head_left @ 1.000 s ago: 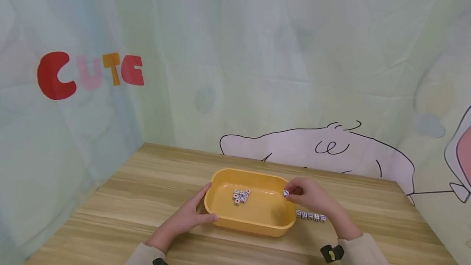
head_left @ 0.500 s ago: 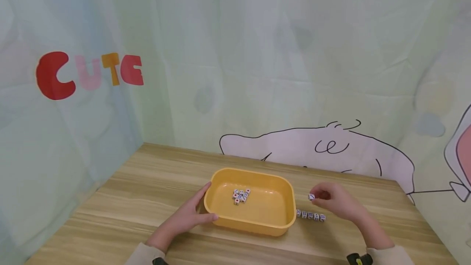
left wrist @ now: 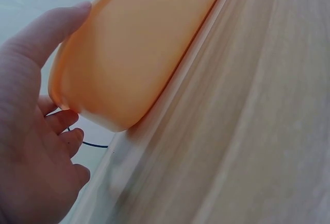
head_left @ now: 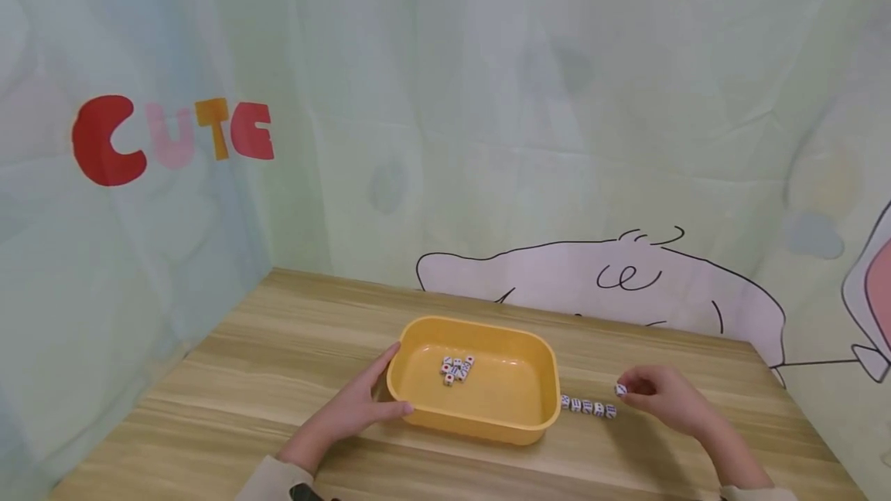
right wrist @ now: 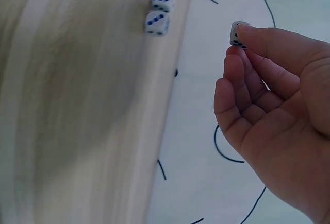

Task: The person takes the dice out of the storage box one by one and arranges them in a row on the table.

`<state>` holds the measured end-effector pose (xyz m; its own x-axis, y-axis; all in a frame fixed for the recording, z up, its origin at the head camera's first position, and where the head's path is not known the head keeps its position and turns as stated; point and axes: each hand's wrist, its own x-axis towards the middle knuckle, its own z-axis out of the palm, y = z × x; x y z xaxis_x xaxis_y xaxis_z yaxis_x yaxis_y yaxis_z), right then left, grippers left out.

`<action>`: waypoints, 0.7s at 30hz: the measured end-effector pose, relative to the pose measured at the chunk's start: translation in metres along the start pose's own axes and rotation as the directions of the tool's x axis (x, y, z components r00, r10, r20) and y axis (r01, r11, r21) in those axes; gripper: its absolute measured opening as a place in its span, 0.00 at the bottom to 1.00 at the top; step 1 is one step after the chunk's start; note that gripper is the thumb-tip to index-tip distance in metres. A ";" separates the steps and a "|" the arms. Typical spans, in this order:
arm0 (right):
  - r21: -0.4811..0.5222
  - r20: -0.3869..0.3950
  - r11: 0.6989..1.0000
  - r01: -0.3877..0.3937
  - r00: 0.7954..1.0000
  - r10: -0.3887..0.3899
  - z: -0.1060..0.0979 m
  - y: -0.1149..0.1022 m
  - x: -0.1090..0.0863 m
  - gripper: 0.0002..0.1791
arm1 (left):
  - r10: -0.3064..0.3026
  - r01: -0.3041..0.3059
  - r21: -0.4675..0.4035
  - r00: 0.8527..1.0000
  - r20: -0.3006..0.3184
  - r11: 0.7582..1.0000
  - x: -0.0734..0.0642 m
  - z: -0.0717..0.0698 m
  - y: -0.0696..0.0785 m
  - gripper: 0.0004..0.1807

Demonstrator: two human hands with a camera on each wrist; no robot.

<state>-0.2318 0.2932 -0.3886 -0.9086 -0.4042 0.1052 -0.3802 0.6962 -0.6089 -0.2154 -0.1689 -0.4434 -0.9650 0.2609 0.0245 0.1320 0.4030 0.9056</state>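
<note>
My right hand (head_left: 664,399) pinches a white die (head_left: 621,390) between thumb and fingertips, just past the right end of a row of dice (head_left: 588,407) on the table. In the right wrist view the pinched die (right wrist: 238,34) shows dark dots, and the row's end die (right wrist: 157,23) has blue ones. My left hand (head_left: 355,408) grips the left end of a yellow plastic tub (head_left: 480,427). Its thumb (left wrist: 64,26) lies at the rim in the left wrist view, with the other fingers round the end. Inside the tub, several dice (head_left: 455,369) lie clustered left of centre.
The wood-grain table (head_left: 292,346) meets a printed cloth backdrop (head_left: 487,138) along its back and left edges. The row of dice begins right beside the tub's right wall and runs rightward.
The right hand has carried its die out of the tub area, rightward, then lower toward the row's right end. The left hand and the tub stay in place.
</note>
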 end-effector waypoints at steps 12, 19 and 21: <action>0.006 0.000 0.995 -0.101 0.995 0.101 0.010 0.025 -0.005 0.09 | -0.017 0.017 -0.010 1.000 -0.001 1.000 0.000 0.000 -0.001 0.55; 0.025 0.000 0.995 -0.102 0.995 0.102 0.017 0.034 -0.006 0.09 | -0.013 0.013 -0.020 1.000 0.001 1.000 0.000 0.000 -0.001 0.55; 0.027 -0.001 0.995 -0.097 0.995 0.097 0.019 0.038 -0.006 0.09 | -0.013 0.013 -0.020 1.000 0.000 1.000 0.000 0.000 -0.001 0.55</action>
<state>-0.2378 0.3106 -0.4266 -0.9413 -0.3344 0.0468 -0.2859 0.7157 -0.6372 -0.2152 -0.1693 -0.4441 -0.9666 0.2559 0.0124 0.1146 0.3888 0.9142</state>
